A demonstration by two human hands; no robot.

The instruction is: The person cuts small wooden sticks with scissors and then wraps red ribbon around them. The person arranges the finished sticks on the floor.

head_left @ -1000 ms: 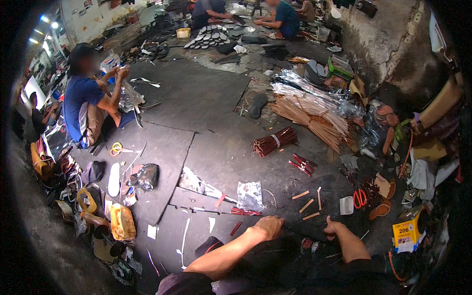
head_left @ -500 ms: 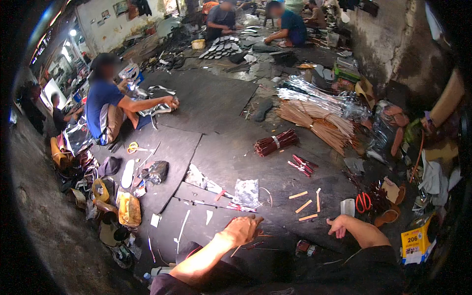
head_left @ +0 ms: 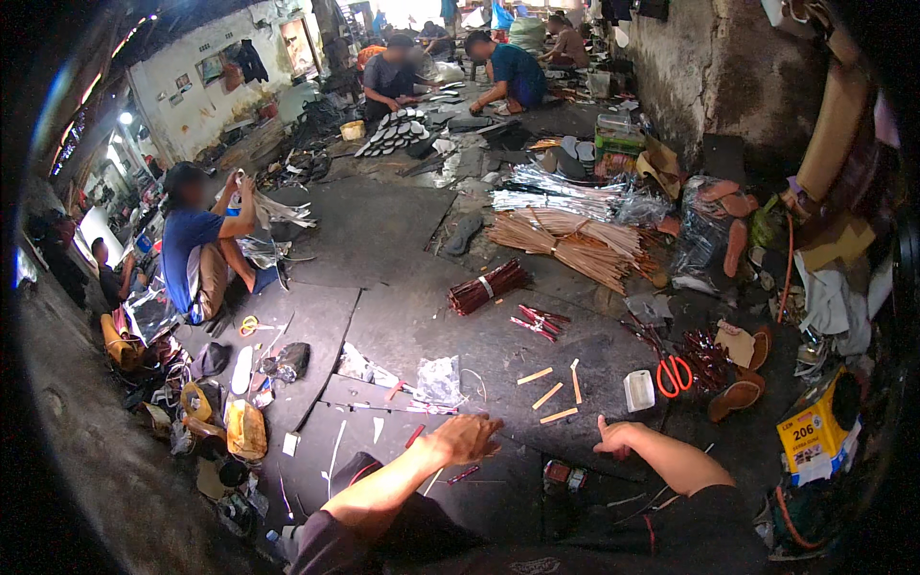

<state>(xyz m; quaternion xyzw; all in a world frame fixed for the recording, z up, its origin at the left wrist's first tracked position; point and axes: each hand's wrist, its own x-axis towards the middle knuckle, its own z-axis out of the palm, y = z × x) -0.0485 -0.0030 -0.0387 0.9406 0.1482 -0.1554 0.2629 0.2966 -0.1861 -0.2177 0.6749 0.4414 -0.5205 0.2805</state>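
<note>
Left hand: my left hand (head_left: 467,438) lay palm down on the dark rubber sheet (head_left: 431,326), fingers spread and gripping nothing.
Right hand: my right hand (head_left: 613,441) was loosely curled with the thumb up; I could not tell whether it held anything.
Nearest things: a thin red strip (head_left: 463,473) lay just below the left hand, touching nothing I could see; a small red-and-grey block (head_left: 559,472) sat between my forearms.
Handling: I judged the strip light, narrow and bendy, best pinched at one end; flat on the sheet, it might need a fingernail under it.
Wooden sticks: four pale sticks (head_left: 549,394) lay loose beyond the hands, stiff and light by their look.
Scissors: the red-handled scissors (head_left: 671,369) lay near a small white box (head_left: 638,390), whose contents I could not make out.
Plastic bag: a crumpled clear bag (head_left: 439,379) lay beyond the left hand, contents unclear.
Bundle: a tied bundle of red strips (head_left: 489,287) lay further out.
Others: a person in a blue shirt (head_left: 192,254) sat well apart at the left.
</note>
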